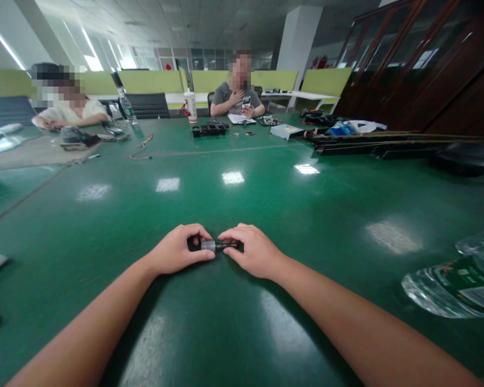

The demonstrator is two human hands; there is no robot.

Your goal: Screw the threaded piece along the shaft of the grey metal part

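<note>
A small cylindrical part (pixel 208 245), silver-grey with a dark end, lies level just above or on the green tabletop (pixel 226 204). My left hand (pixel 180 250) is closed round it, thumb below and fingers above. From its right end a thin dark ridged shaft (pixel 221 246) runs towards my right hand (pixel 255 250), whose thumb and fingers pinch the far end. Both hands are close together, with a short stretch of the shaft showing between them. Whether the shaft and the cylinder are one piece, I cannot tell.
Clear plastic bottles (pixel 460 287) lie at the right. Long black strips (pixel 347 144) and a metal box (pixel 286 131) are at the back right. A cable (pixel 142 148) lies back left. Two people (pixel 237 97) sit across the table, one holding a phone.
</note>
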